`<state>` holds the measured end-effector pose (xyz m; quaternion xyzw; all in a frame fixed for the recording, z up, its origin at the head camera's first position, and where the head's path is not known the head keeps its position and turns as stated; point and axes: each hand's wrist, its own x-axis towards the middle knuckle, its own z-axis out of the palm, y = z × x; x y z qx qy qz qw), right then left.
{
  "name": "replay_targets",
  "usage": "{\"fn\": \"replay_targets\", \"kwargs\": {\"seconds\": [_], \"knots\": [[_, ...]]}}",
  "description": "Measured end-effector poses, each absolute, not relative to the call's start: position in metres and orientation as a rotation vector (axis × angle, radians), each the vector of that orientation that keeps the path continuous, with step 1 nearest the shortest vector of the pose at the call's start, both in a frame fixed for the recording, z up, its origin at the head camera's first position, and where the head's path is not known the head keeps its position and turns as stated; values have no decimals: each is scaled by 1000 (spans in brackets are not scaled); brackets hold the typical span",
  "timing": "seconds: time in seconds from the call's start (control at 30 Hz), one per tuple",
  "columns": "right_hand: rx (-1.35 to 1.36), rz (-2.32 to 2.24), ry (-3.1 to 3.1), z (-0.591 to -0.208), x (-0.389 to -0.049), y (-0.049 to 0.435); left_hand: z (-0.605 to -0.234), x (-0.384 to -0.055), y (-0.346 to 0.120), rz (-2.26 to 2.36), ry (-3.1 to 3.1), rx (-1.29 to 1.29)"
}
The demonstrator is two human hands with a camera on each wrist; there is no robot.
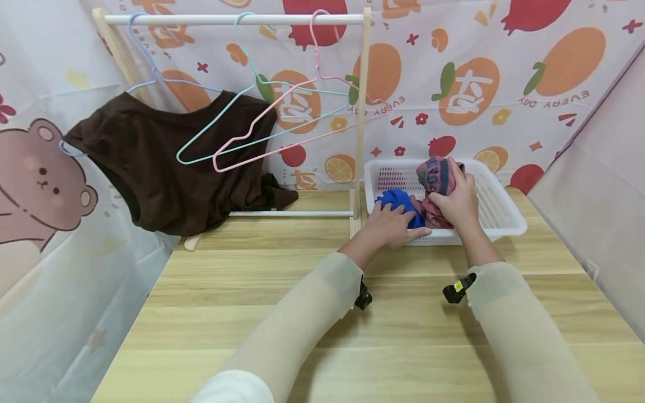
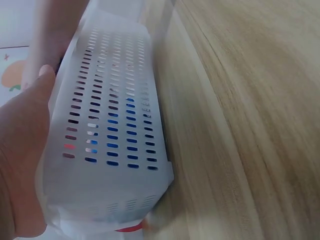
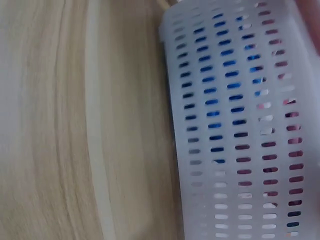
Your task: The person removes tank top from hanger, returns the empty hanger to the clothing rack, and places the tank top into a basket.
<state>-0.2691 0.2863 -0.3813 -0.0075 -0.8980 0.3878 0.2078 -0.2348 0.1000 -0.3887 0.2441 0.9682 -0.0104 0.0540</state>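
A white perforated basket (image 1: 504,224) holds a blue cloth (image 1: 395,199) and a dusky red garment (image 1: 437,215) with dark lettering. My right hand (image 1: 461,198) grips the red garment, whose bunched upper part rises above the basket's rim. Over the blue cloth, at the left end of the basket, my left hand (image 1: 387,225) rests with its fingers spread and its thumb along the near rim. The left wrist view shows that thumb beside the basket wall (image 2: 107,107). Blue and red fabric shows through the slots of the basket side (image 3: 230,120) in the right wrist view.
Left of the basket stands a wooden rack (image 1: 361,112) with a white top bar. A dark brown top (image 1: 176,157) hangs there on a blue hanger (image 1: 151,73). A mint hanger (image 1: 254,78) and a pink hanger (image 1: 316,67) hang bare. A fruit-print cloth (image 1: 544,129) covers the wall behind.
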Motion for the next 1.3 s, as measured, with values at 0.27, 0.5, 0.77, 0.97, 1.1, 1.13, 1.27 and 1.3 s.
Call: {"fn": "replay_targets", "kwargs": {"seconds": [0.27,0.5,0.77,0.97,1.1,1.13,1.27,1.3], "knots": [[-39,903,-2770,-385,-276,291,-387,-232,100,-44,2957,715],[31,795,-3035,-392,-281,289,-391,-233,101,-9,2954,722],[115,627,-3239,-393,-284,283,-390,-233,101,28,2987,714],[150,554,-3342,-391,-287,280,-387,-233,100,33,3021,718],[164,527,-3435,-390,-287,278,-388,-233,100,27,3005,730],[165,519,-3452,-391,-287,278,-388,-233,100,29,2996,731],[175,488,-3491,-393,-288,278,-390,-232,101,46,2986,716],[175,492,-3493,-393,-288,278,-390,-232,101,47,2987,709]]}}
